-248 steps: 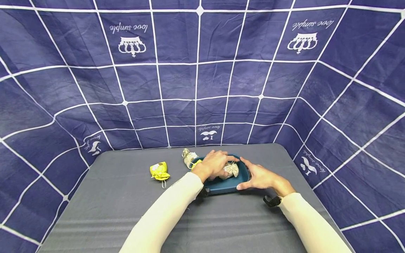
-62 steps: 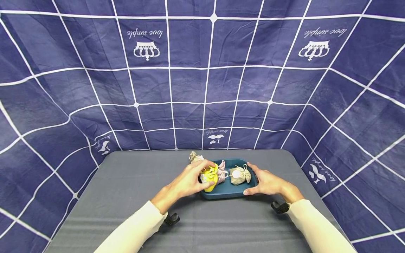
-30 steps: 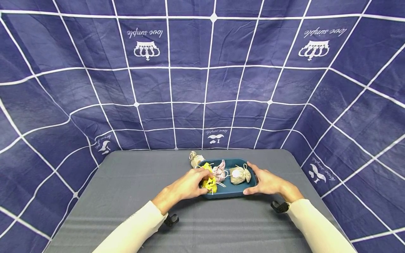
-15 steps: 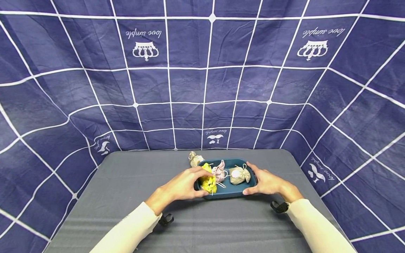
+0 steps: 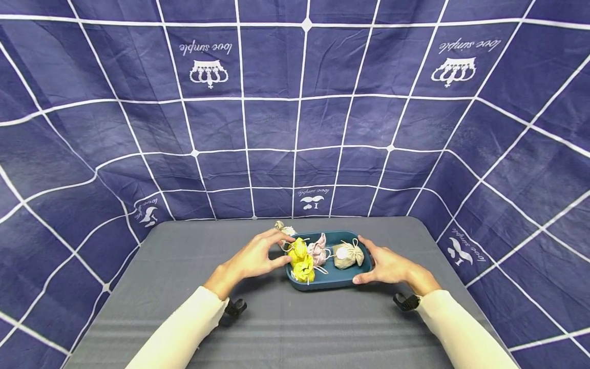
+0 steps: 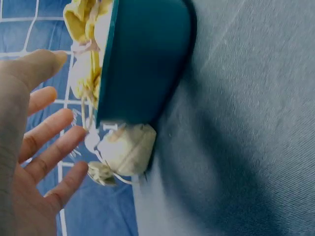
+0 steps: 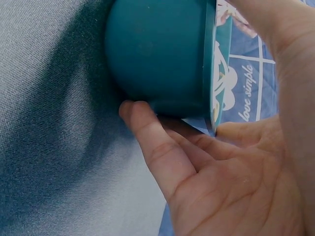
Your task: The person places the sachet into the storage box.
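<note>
My right hand (image 5: pixel 392 266) holds the right end of a dark teal tub (image 5: pixel 332 283), thumb at its front corner and fingers around the back corner. In the right wrist view several fingertips lie against the tub's outer wall (image 7: pixel 157 59). Inside the tub, two yellow drawstring pouches (image 5: pixel 304 270) sit at the left, a pale pink pouch (image 5: pixel 317 249) in the middle and a beige pouch (image 5: pixel 346 255) at the right. My left hand (image 5: pixel 251 259) is beside the tub's left end, fingers spread and holding nothing.
Another beige drawstring pouch (image 6: pixel 129 150) lies on the grey table outside the tub, behind its left end. A blue cloth with white grid lines (image 5: pixel 272 123) hangs behind and on both sides of the table (image 5: pixel 295 328).
The yellow pouch that lay on the table 8.3 seconds ago is in the tub. My left hand has let go of it and drawn back left, its fingers spreading. My right hand stays at the tub.
</note>
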A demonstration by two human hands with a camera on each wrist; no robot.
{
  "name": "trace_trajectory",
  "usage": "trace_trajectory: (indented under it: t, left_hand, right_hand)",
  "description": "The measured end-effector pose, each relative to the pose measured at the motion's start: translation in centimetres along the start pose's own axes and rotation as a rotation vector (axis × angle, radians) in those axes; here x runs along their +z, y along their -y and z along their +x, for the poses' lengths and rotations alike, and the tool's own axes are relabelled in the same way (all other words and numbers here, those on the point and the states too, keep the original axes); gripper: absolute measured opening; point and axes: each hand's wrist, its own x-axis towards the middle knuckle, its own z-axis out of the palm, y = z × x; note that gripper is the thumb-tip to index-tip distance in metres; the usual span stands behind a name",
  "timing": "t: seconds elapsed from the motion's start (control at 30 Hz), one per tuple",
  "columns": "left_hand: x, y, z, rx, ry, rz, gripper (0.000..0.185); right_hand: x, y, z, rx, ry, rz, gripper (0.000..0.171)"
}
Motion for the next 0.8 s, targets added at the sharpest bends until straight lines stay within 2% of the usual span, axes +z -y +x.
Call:
trace_trajectory:
  t: [0.17,0.47,0.67,0.8]
  left_hand:
    - [0.1,1.6,0.8,-0.026,-0.045,-0.046,0.044]
    - [0.3,4.3,2.4,-0.043,-0.084,-0.020,0.041]
    - [0.5,5.6,3.3,-0.060,-0.063,0.045,0.042]
    - [0.8,6.3,3.7,-0.084,0.003,0.075,0.048]
  right_hand:
    - [0.0,0.0,0.1,0.004,0.003,0.014,0.136]
    - [0.1,-0.1,0.2,0.004,0.000,0.006,0.136]
    - [0.1,-0.2,0.2,0.009,-0.003,0.005,0.136]
    - [0.1,-0.1,0.1,0.008,-0.003,0.008,0.135]
